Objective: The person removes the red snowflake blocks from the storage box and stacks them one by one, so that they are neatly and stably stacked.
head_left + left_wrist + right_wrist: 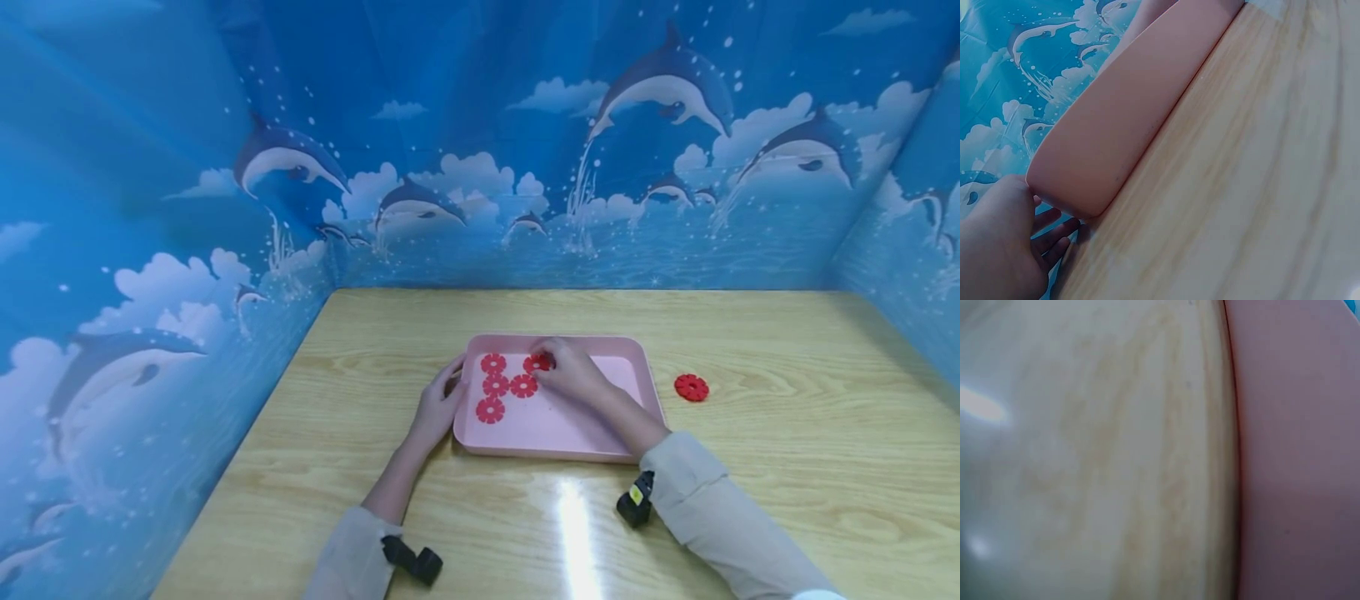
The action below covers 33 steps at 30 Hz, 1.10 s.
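Observation:
A pink tray (585, 457) lies on the table with several red snowflake discs in it. On the left of the tray, a column of discs (491, 409) stands, with another disc (523, 386) beside the middle one. My right hand (573, 372) reaches over the tray and pinches a red snowflake disc (535, 363) near the far wall; the hand partly hides it. Against the tray's left side rests my left hand (440, 407), its fingers touching the outer wall. The left wrist view shows this hand (1004, 237) at the tray's corner (1079, 194), fingers loosely extended.
Right of the tray, more red discs (692, 387) lie on the wooden table (795, 467), seemingly overlapping. A dolphin-printed backdrop (480, 167) stands behind and at both sides. Black wrist cameras (636, 500) sit at the cuffs. The right wrist view shows only table and tray wall.

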### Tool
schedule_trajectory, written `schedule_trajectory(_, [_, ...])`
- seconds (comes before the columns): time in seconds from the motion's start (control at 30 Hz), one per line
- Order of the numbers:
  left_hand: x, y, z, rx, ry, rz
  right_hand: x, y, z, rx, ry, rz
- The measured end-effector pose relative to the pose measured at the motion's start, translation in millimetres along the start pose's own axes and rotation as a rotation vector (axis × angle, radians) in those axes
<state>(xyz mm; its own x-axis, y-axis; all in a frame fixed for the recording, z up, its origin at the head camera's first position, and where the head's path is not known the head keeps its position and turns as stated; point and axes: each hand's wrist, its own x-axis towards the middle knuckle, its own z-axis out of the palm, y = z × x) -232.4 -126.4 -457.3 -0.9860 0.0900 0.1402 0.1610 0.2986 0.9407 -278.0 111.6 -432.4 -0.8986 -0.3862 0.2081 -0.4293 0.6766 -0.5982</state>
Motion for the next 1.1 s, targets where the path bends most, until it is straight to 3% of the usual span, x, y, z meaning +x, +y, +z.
schedule_trajectory(0.4, [-1.7,2.8,0.7,0.013,0.01,-0.045,1.8,4.5,6.1,-0.045,0.029,-0.022])
schedule_trajectory(0.63, [-1.4,1.8,0.6,0.01,0.007,-0.026,1.3,5.6,6.4,-0.083,0.035,-0.049])
schedule_trajectory(1.1, [-0.7,1.1,1.0,0.0,0.003,-0.04,0.9,4.0,8.0,-0.043,0.016,-0.046])
